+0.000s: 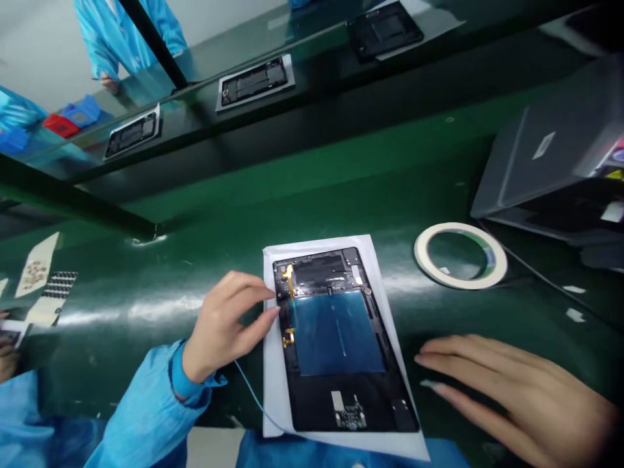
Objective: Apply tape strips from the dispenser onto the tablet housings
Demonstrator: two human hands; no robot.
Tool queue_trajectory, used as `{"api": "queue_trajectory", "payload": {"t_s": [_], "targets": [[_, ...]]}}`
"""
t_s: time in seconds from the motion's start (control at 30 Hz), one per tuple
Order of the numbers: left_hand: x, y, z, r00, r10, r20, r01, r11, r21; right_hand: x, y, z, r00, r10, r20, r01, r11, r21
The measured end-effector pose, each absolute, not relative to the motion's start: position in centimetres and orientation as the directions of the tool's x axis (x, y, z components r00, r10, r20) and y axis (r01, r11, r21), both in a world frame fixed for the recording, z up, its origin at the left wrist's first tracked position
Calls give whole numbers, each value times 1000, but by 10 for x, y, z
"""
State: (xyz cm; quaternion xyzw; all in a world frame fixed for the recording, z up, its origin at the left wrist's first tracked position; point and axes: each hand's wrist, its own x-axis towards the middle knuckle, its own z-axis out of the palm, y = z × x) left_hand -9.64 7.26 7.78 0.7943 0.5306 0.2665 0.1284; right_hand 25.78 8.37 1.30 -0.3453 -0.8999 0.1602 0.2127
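An opened tablet (341, 338) with a blue battery lies on a white sheet (274, 377) on the green bench in front of me. My left hand (224, 325) rests at the tablet's upper left edge, thumb and forefinger pinched at a small part by the orange flex cable (290, 278). What they pinch is too small to name. My right hand (517, 390) lies flat on the bench to the right of the tablet, fingers stretched out and holding nothing.
A white tape roll (461, 255) lies right of the tablet, with a grey laptop-like device (550, 162) behind it. Several opened tablets (253, 81) sit on the belt beyond. Sticker strips (49, 289) lie far left. A person in a blue coat (121, 36) stands across the belt.
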Motion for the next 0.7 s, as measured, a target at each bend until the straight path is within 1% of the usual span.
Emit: {"api": "queue_trajectory", "payload": {"t_s": [0.03,0.07,0.1,0.17,0.3,0.43,0.57,0.7], "targets": [[-104,74,71,371,900,228,818,-433,379,245,88,16,-742,634,218,496,738,-458],[-110,75,63,417,893,170,842,-450,300,230,95,20,-793,583,177,446,753,-484],[-114,78,56,447,887,115,853,-461,243,214,102,23,-814,557,162,416,755,-506],[-117,82,43,476,879,26,862,-472,188,177,121,28,-788,580,205,410,743,-528],[-117,87,31,485,874,-29,862,-472,186,109,156,19,-669,649,363,435,738,-517],[-117,86,29,473,879,-67,869,-453,198,78,171,-3,-617,634,466,470,772,-428],[-116,85,27,469,880,-72,872,-448,200,77,169,-11,-633,608,480,494,794,-353],[-116,86,24,477,877,-53,864,-457,213,77,168,-12,-670,581,462,506,813,-288]]}}
